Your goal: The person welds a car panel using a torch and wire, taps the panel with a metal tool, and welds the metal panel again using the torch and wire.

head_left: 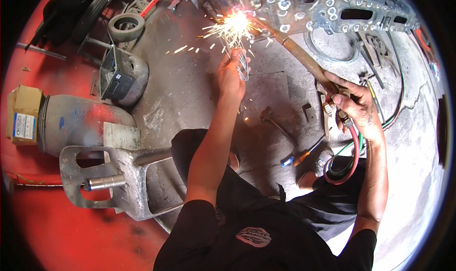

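My left hand (231,75) is closed around a looped bundle of thin metal wire (244,66), held just below a bright burst of sparks (237,24). My right hand (357,104) grips the handle end of a gas welding torch (304,57), whose long tube slants up and left into the glare. Red and green hoses (355,147) hang from the torch beneath that hand. Sparks fly at the lower edge of a metal car body panel (323,14) dotted with round weld spots. The glare hides the torch tip and the wire's end.
A hammer (280,124) and a screwdriver (303,157) lie on the concrete floor between my feet. Coiled wire (332,52) rests under the panel. To the left are a grey plastic stool (142,176), a spray can (105,182), a metal drum (80,121), a cardboard box (23,112) and a tyre (126,26).
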`<move>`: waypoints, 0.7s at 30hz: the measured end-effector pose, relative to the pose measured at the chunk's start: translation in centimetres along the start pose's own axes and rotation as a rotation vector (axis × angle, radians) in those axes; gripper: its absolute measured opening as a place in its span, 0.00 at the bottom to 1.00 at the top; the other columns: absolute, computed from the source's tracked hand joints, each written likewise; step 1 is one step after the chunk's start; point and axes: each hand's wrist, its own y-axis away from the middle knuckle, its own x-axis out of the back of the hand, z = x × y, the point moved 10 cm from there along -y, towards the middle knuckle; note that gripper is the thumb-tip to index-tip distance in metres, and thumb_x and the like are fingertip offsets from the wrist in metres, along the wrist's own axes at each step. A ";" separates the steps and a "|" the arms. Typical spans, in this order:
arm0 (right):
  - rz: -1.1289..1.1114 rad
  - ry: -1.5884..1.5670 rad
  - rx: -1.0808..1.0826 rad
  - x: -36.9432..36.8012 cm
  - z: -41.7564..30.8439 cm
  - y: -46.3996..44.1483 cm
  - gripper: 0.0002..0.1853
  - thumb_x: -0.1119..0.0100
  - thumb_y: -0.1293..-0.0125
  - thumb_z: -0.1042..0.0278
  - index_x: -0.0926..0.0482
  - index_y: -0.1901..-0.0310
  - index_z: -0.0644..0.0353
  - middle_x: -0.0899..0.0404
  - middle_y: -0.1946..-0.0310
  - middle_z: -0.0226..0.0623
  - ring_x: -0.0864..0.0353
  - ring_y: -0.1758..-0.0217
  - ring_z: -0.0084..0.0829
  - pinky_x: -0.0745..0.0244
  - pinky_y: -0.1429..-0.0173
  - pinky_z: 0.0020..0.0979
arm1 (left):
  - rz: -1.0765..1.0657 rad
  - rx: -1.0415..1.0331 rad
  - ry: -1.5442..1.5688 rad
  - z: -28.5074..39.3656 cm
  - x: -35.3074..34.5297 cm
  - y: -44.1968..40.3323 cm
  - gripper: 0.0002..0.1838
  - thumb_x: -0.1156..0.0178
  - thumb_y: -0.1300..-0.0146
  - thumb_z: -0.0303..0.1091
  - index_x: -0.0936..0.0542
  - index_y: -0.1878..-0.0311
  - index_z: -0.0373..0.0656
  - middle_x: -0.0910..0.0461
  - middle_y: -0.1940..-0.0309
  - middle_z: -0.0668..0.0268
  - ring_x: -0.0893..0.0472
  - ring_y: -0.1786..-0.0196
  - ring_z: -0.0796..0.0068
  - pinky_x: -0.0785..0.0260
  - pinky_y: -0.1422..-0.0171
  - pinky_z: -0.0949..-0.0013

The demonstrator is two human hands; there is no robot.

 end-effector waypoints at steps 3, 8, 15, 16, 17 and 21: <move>-0.004 -0.007 -0.009 0.0 0.0 0.0 0.29 0.32 0.32 0.64 0.25 0.32 0.63 0.20 0.70 0.31 0.23 0.84 0.21 0.33 0.83 0.22 | -0.007 -0.001 0.005 -0.1 0.0 -0.2 0.12 0.37 0.27 0.41 0.17 0.50 0.43 0.15 0.59 0.68 0.16 0.61 0.73 0.25 0.61 0.67; 0.002 -0.011 -0.017 -0.1 0.0 0.1 0.29 0.32 0.32 0.64 0.25 0.32 0.64 0.20 0.71 0.31 0.23 0.84 0.21 0.33 0.83 0.22 | -0.005 0.003 -0.064 -0.2 0.0 -0.3 0.15 0.42 0.24 0.42 0.20 0.45 0.41 0.16 0.56 0.66 0.17 0.59 0.72 0.25 0.58 0.64; 0.006 -0.006 -0.009 0.0 -0.1 0.1 0.28 0.33 0.32 0.66 0.25 0.32 0.65 0.21 0.71 0.31 0.23 0.85 0.22 0.33 0.83 0.22 | 0.045 0.006 0.000 -0.2 0.1 -0.2 0.11 0.34 0.29 0.42 0.15 0.53 0.45 0.14 0.61 0.70 0.15 0.63 0.73 0.25 0.62 0.66; 0.006 -0.005 -0.011 0.0 -0.1 0.1 0.28 0.33 0.32 0.66 0.25 0.32 0.65 0.21 0.72 0.31 0.23 0.85 0.22 0.33 0.82 0.23 | 0.045 0.009 -0.001 -0.2 0.1 -0.1 0.11 0.34 0.30 0.42 0.15 0.52 0.46 0.14 0.60 0.70 0.15 0.63 0.73 0.25 0.62 0.66; 0.007 -0.004 -0.013 0.0 -0.1 0.1 0.28 0.33 0.32 0.66 0.25 0.32 0.65 0.21 0.72 0.31 0.23 0.85 0.22 0.33 0.82 0.23 | 0.045 0.012 -0.002 -0.2 0.0 -0.1 0.11 0.34 0.30 0.42 0.15 0.52 0.46 0.13 0.60 0.70 0.15 0.63 0.73 0.25 0.62 0.66; 0.005 0.000 -0.011 0.1 0.0 0.1 0.28 0.33 0.32 0.66 0.25 0.32 0.64 0.20 0.71 0.31 0.23 0.85 0.22 0.33 0.82 0.23 | 0.026 0.000 -0.011 -0.1 -0.1 -0.1 0.12 0.34 0.30 0.43 0.15 0.52 0.46 0.14 0.61 0.70 0.15 0.62 0.73 0.25 0.62 0.67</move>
